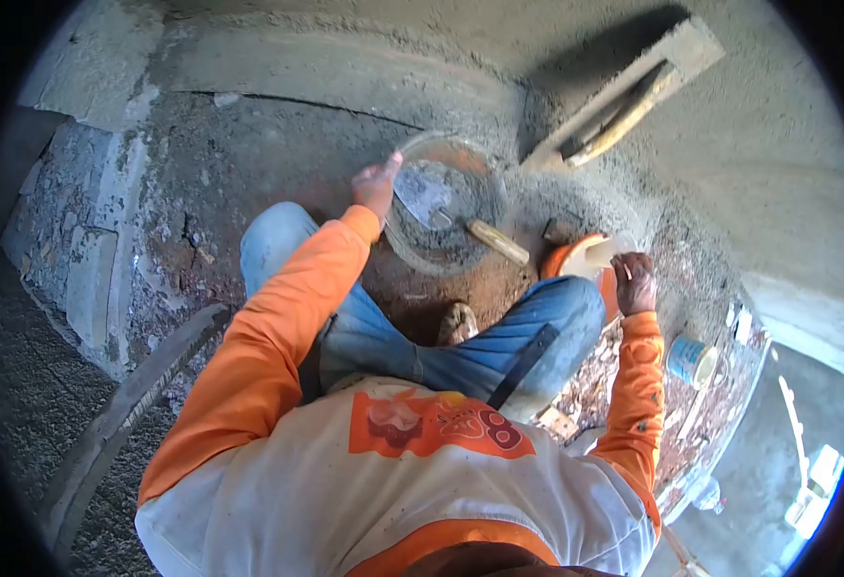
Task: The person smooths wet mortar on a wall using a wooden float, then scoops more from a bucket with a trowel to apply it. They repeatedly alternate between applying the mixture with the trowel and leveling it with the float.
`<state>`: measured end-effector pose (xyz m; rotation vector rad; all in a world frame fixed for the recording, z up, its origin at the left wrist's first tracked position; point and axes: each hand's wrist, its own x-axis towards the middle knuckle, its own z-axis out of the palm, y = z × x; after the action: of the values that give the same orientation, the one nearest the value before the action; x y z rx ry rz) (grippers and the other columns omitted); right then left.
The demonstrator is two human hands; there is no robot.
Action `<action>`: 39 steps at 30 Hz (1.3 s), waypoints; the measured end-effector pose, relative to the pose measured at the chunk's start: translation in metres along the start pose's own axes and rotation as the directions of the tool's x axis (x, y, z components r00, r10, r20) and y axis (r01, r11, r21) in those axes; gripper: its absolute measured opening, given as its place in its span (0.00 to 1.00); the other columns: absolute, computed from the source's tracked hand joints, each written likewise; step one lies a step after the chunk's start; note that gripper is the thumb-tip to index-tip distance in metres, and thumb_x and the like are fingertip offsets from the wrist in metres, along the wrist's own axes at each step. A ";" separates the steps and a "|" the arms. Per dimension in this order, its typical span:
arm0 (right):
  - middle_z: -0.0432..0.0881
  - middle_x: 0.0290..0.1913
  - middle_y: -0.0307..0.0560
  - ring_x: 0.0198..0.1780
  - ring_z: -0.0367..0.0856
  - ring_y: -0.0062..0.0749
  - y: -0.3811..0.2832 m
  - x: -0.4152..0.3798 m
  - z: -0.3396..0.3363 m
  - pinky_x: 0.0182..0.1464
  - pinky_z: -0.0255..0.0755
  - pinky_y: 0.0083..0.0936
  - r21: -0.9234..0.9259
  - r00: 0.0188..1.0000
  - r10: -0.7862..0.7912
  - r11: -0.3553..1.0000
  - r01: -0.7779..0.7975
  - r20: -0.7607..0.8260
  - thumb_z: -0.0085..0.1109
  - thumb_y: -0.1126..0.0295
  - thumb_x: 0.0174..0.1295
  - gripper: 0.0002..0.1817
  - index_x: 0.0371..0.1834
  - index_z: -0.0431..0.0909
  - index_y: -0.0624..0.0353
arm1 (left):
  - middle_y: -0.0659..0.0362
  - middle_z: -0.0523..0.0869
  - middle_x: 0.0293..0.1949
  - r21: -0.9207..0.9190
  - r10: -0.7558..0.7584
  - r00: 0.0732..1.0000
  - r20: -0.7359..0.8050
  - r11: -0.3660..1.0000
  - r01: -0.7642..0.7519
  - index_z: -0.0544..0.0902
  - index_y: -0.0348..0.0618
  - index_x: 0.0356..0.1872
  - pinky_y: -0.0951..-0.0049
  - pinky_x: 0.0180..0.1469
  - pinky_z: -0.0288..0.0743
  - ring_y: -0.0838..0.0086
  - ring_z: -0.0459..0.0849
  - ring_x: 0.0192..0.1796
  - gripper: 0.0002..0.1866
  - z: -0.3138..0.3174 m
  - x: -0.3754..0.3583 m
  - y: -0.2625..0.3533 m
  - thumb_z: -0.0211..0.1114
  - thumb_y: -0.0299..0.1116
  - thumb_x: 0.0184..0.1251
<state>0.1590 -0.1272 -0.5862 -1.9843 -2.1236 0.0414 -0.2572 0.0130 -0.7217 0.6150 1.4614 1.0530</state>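
Observation:
My left hand (377,188) grips the left rim of a round, mortar-smeared basin (412,252). Inside the basin lies grey mortar, with a trowel blade (424,196) on it; the trowel's wooden handle (498,242) leans over the right rim. On the right, my right hand (633,282) is closed on a pale scoop or cup (600,252), whose exact shape is hard to make out, at the mouth of an orange bucket (561,258). The bucket stands beside my right knee.
A long float (633,96) with a wooden handle rests against the plastered surface at the upper right. A small labelled tub (692,361) stands at the right among rubble. A long strip (124,423) lies at the lower left.

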 end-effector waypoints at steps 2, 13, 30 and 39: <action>0.78 0.33 0.49 0.41 0.74 0.46 -0.008 0.014 -0.005 0.45 0.68 0.37 -0.014 0.997 -0.049 0.999 0.050 0.054 0.56 0.69 0.55 0.06 0.34 0.79 0.55 | 0.60 0.79 0.23 0.034 -0.023 1.000 -0.016 0.999 0.024 0.81 0.37 0.24 0.71 0.37 0.68 0.73 0.71 0.27 0.24 0.005 0.000 0.015 0.65 0.53 0.55; 0.78 0.31 0.45 0.40 0.74 0.40 -0.098 0.104 0.027 0.46 0.66 0.35 0.160 0.796 -0.476 0.879 0.450 0.375 0.51 0.65 0.53 0.10 0.33 0.81 0.53 | 0.57 0.83 0.33 0.181 -0.072 0.997 -0.035 0.981 0.077 0.82 0.33 0.33 0.73 0.43 0.68 0.75 0.76 0.36 0.25 0.010 -0.005 0.024 0.66 0.51 0.55; 0.72 0.54 0.63 0.59 0.68 0.51 -0.126 0.104 0.111 0.61 0.59 0.36 0.066 0.444 0.047 0.970 -0.236 0.895 0.52 0.46 0.57 0.36 0.60 0.64 0.64 | 0.62 0.82 0.34 -0.102 -0.034 0.981 0.189 0.993 0.054 0.81 0.36 0.38 0.77 0.40 0.72 0.79 0.78 0.34 0.15 -0.017 0.009 -0.003 0.67 0.38 0.57; 0.77 0.39 0.63 0.34 0.79 0.55 -0.194 0.072 0.130 0.38 0.72 0.47 0.186 0.646 -0.223 0.974 0.126 0.730 0.54 0.52 0.56 0.24 0.46 0.71 0.62 | 0.62 0.83 0.31 0.113 0.064 0.992 0.110 0.991 -0.077 0.82 0.32 0.36 0.81 0.36 0.70 0.82 0.77 0.30 0.13 -0.070 0.003 0.047 0.67 0.34 0.57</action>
<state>-0.0598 -0.0542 -0.6670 -1.8486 -2.6777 1.1220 -0.3344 0.0193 -0.6877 0.8000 1.4247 0.9787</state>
